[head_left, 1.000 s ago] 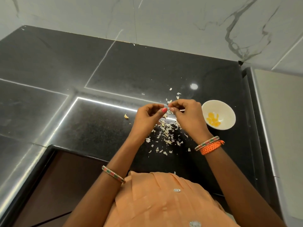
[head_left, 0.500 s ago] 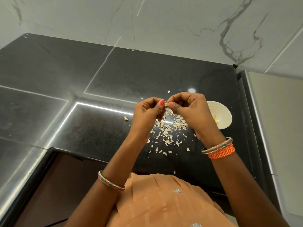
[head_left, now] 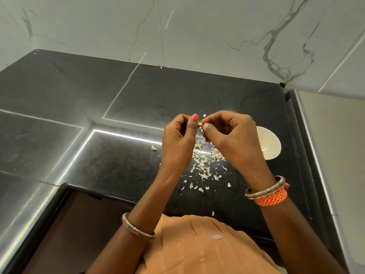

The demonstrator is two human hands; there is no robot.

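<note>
Piece [head_left: 200, 123] between left hand [head_left: 177, 143], right hand [head_left: 235, 139]

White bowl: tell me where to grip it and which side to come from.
Best guess: pinch the white bowl by its right rim, thumb inside, coming from the right. It stands upright, shallow and open; the right hand hides its left edge.

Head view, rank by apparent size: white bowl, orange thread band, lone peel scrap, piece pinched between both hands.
1. white bowl, partly behind the right hand
2. orange thread band, nearer the camera, so unsure
3. lone peel scrap and pinched piece: alike
</note>
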